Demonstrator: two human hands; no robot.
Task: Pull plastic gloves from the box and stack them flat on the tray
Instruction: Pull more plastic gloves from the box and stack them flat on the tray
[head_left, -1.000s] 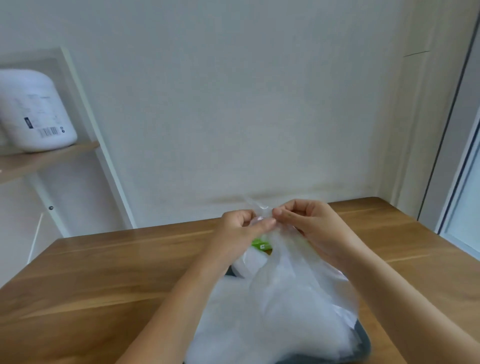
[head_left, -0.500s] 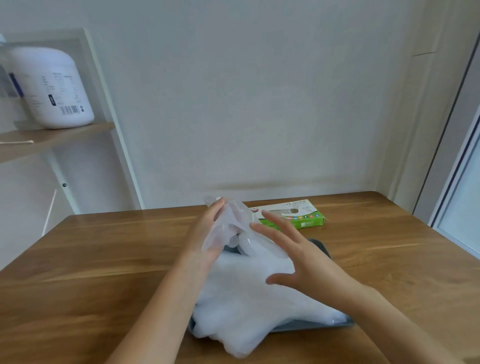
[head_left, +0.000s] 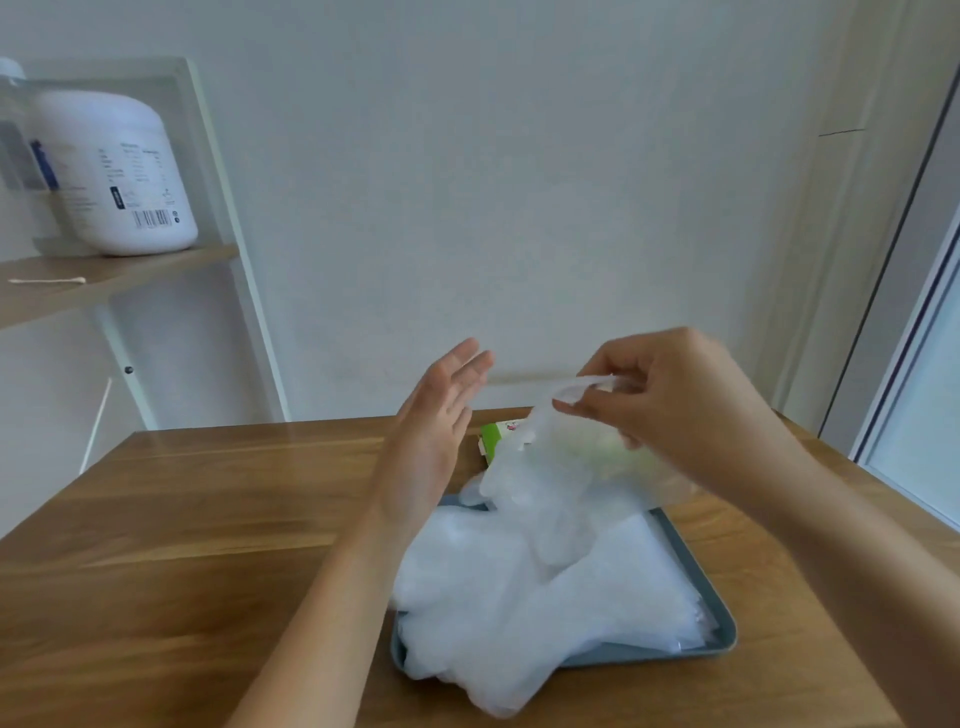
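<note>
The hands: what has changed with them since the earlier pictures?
The left hand let go and is open. The right hand, open half a second ago, now pinches a glove by its cuff above the tray. The pile stays on the tray.

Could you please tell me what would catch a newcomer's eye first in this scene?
The right hand, raised at centre right, pinches a thin clear plastic glove that hangs over the grey-blue tray, while the open left hand hovers beside it. Below them a rumpled pile of translucent plastic gloves covers the tray on the wooden table. A white tub stands on the shelf at upper left.
</note>
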